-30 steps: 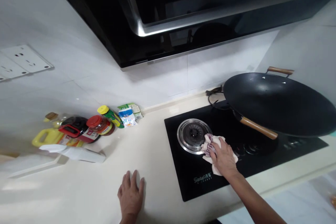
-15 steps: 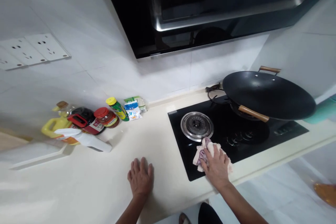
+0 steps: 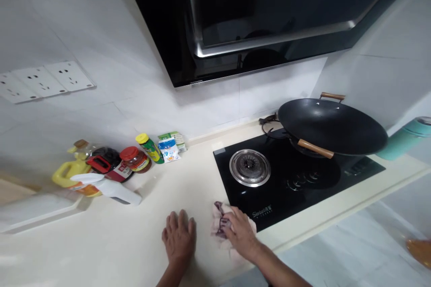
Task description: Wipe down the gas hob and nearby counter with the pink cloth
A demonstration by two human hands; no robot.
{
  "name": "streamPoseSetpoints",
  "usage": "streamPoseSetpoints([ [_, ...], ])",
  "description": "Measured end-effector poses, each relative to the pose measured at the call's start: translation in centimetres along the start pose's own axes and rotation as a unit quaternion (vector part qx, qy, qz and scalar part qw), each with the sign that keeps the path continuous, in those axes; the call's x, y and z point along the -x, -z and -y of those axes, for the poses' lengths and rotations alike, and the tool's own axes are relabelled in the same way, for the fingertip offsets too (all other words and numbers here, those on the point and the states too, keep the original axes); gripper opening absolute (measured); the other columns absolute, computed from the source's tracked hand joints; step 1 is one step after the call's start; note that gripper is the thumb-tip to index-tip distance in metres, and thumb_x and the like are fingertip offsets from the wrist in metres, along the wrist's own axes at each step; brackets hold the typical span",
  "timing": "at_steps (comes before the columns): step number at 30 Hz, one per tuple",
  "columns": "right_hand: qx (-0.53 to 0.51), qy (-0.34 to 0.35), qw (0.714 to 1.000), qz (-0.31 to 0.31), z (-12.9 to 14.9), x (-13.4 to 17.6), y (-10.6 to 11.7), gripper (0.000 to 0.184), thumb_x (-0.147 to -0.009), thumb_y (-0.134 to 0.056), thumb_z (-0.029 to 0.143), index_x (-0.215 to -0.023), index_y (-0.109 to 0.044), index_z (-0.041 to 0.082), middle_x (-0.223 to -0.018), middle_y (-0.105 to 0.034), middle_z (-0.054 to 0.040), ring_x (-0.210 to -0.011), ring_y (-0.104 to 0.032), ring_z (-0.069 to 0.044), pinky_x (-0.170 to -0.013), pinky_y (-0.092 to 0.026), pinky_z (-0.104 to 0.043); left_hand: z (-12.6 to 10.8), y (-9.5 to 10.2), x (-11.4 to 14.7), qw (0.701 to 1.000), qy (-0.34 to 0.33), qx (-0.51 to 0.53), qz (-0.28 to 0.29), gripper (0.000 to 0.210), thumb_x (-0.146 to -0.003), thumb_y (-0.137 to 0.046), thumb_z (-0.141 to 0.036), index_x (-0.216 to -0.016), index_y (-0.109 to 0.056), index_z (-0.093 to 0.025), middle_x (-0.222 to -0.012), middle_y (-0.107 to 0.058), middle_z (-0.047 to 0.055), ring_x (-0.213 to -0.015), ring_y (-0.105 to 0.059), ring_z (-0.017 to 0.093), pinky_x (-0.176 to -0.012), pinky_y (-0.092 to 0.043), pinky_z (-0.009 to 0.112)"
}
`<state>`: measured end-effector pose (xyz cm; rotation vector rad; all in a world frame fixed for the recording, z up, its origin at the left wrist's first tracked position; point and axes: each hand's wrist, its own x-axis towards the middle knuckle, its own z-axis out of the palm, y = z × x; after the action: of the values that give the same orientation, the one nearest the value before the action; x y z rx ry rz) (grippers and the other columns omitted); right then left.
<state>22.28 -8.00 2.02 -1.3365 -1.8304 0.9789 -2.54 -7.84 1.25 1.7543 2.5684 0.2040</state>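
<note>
My right hand (image 3: 241,233) presses a crumpled pink-and-purple cloth (image 3: 220,222) down at the front left corner of the black gas stove (image 3: 269,197), partly over the pale countertop (image 3: 188,188). Its fingers are bent over the cloth, which hides some of the stove's corner. To the left, my left hand (image 3: 180,237) rests flat on the countertop with its fingers out, holding nothing. Behind the cloth, the stove's bare left burner (image 3: 249,168) shows its metal ring.
A large black wok (image 3: 332,128) with wooden handles sits over the right burner. Along the wall stand a red-lidded jar (image 3: 136,160), a green bottle (image 3: 150,148), seasoning packets (image 3: 169,149) and a white bottle (image 3: 116,190). A black range hood (image 3: 269,18) overhangs the stove.
My right hand has moved left with the cloth, from the stove's glass to its corner and the countertop. The lettering on the stove's front is uncovered. My left hand stays on the countertop.
</note>
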Motion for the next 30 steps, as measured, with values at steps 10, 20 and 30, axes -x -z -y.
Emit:
streamPoseSetpoints([
  [10,-0.175,-0.187,0.965,-0.048,-9.2,-3.2,16.4,0.064,-0.087,-0.053,0.070,-0.130,-0.064,0.024,-0.127,-0.072,-0.0095,-0.114,-0.069,-0.027,-0.098,-0.054,-0.043,0.4,-0.6,-0.2,0.999,0.004,-0.035,0.007,0.060,-0.102,-0.029,-0.049,-0.151,-0.050,-0.019,-0.165,-0.040,0.019,-0.156,-0.030,0.033,-0.123,-0.028,0.055],
  [20,0.039,-0.234,0.944,-0.228,-13.2,-3.0,19.9,0.055,-0.088,-0.040,0.052,-0.126,-0.063,0.020,-0.131,-0.059,-0.0162,-0.125,-0.053,-0.034,-0.111,-0.040,-0.055,0.4,-0.7,-0.4,0.999,0.007,-0.042,0.005,0.059,-0.102,-0.032,-0.048,-0.149,-0.052,-0.018,-0.164,-0.040,0.019,-0.155,-0.031,0.032,-0.123,-0.028,0.053],
  [30,0.331,-0.057,0.935,-0.116,-4.6,0.0,7.1,0.039,-0.076,-0.066,0.021,-0.114,-0.068,0.029,-0.156,-0.044,-0.0113,-0.123,-0.047,-0.039,-0.095,-0.044,-0.055,0.5,-0.6,-0.3,1.000,0.003,-0.023,0.003,0.061,-0.102,-0.028,-0.050,-0.150,-0.049,-0.020,-0.164,-0.040,0.018,-0.156,-0.029,0.031,-0.123,-0.027,0.054],
])
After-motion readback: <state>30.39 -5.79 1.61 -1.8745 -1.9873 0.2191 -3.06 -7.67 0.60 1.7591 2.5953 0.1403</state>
